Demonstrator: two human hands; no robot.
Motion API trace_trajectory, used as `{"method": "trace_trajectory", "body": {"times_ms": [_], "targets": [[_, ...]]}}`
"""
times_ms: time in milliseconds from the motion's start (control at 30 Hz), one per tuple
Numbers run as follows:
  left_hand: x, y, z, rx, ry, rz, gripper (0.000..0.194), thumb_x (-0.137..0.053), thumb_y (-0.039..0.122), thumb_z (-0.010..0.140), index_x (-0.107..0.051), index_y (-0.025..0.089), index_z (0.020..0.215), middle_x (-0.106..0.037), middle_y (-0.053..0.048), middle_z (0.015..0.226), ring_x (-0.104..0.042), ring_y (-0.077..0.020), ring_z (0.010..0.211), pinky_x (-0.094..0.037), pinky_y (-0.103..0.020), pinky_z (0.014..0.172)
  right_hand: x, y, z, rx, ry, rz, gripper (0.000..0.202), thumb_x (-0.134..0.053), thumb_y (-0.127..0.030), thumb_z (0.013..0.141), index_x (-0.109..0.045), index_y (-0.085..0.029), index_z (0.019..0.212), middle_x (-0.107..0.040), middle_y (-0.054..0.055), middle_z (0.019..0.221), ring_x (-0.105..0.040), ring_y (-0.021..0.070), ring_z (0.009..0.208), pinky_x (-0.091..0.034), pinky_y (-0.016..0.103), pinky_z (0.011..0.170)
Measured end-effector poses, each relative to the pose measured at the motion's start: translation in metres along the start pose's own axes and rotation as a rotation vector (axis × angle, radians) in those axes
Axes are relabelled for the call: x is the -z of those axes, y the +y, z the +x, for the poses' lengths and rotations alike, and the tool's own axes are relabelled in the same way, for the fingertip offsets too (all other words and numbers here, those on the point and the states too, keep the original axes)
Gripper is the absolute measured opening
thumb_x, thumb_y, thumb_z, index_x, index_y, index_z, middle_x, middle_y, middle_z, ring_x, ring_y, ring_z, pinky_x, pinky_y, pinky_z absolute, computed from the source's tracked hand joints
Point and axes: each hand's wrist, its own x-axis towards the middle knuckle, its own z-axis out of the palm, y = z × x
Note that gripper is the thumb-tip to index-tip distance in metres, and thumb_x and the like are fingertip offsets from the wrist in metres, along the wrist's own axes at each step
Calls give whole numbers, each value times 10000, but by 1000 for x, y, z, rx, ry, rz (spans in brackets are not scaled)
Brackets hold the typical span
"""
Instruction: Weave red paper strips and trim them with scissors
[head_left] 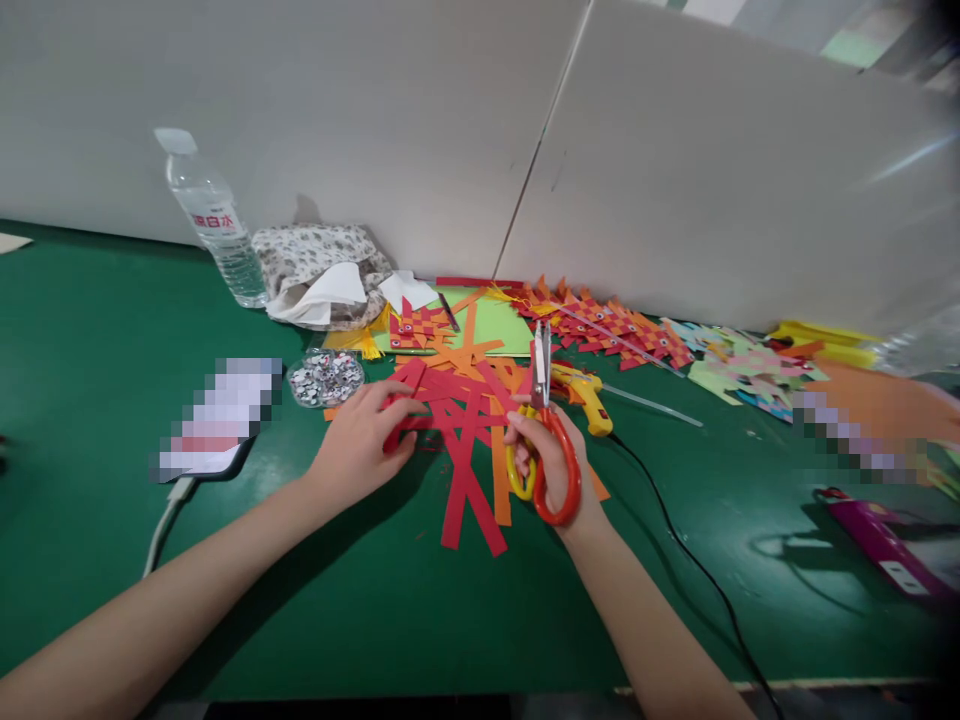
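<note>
On the green table (pixel 337 630), crossed paper strips (pixel 461 462) lie between the hands. The right hand (pixel 553 465) holds scissors (pixel 541 388), blades pointing far; the left hand's (pixel 367 432) grip is narrow, around red paper (pixel 395 425). Strip-handling seems in hand; cutting would call for one between the blades.

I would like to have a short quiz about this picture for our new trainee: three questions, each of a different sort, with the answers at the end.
1. Which hand holds the metal scissors with orange-red and yellow handles?

2. True or false: in the picture, the clear plastic bottle with a white cap is farther left than the clear pack of small black-and-white googly eyes.

3. Choose one. The left hand is nearest to:
a) the purple power strip
b) the flat red paper strips
c) the yellow glue gun

Key:
1. The right hand.
2. True.
3. b
</note>
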Motion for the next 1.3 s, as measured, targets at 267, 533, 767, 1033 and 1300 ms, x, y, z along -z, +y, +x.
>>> {"method": "trace_trajectory", "body": {"times_ms": [267, 533, 767, 1033, 1300], "targets": [[-15, 24, -17, -348, -353, -68, 617, -455, 610, 850, -380, 355, 1406, -259, -108, 1536, -252, -350, 1392, -192, -567, 1098, -2, 2, 1, -13, 8, -40, 382, -705, -389, 724, -544, -200, 1015, -591, -54, 579, -418, 65, 406, -343, 163, 360], [-14, 22, -15, -302, -392, -54, 675, -388, 588, 891, -292, 235, 1458, -302, -118, 1510, -233, -298, 1406, -145, -532, 1133, -3, 0, 0, -38, 31, -5, 404, -727, -400, 700, -542, -204, 1000, -586, -57, 559, -415, 64, 411, -353, 150, 361], [-4, 14, -5, -40, 4, -295, 423, -423, 355, 943, -470, 257, 1351, -489, -63, 1412, -417, -219, 1312, -294, -427, 1106, -2, -1, -3, -59, -3, -12, 402, -723, -399, 706, -543, -216, 1015, -586, -55, 591, -417, 63, 431, -340, 148, 378], [14, 15, -3, 335, 372, -865, 324, -547, 340, 885, -648, 269, 1185, -605, -33, 1291, -529, -233, 1201, -423, -360, 1016, -8, -4, -8, -5, -27, -149, 452, -754, -369, 675, -560, -209, 1050, -631, -20, 665, -480, 90, 470, -398, 198, 432], [-14, 31, -8, 387, -35, -1066, 165, -686, 238, 758, -757, 226, 906, -751, -51, 950, -693, -205, 874, -557, -312, 806, -9, -1, -12, 32, -239, -261, 484, -807, -330, 615, -567, -207, 1017, -688, 16, 746, -621, 150, 609, -491, 264, 583]]}}
